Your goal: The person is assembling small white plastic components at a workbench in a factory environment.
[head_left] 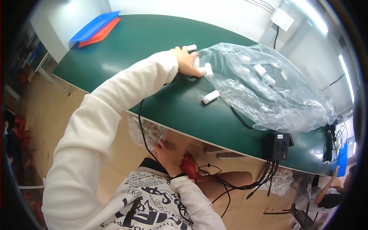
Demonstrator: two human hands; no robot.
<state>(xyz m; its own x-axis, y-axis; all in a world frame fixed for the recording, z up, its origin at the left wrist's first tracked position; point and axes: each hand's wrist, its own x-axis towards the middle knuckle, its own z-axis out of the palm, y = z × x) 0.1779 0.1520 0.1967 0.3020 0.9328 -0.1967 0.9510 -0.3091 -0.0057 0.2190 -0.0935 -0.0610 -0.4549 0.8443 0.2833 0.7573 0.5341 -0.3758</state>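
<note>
"Cylinders (208, 69): lying where?"

"At upper centre of the frame, on the table (161, 34), beside a clear bag (245, 90), and seen through it."

"About the left hand (186, 62)?"

"Reaching in among cylinders, fingers spread and slightly bent; cannot tell if gripping any."

"About the right hand (167, 154)?"

"At lower centre, near the table's edge, loosely curled; cannot tell if holding anything."

"See more at upper left?"

"Yes: a blue tray (96, 26) stacked on a red tray (100, 35)."
</note>
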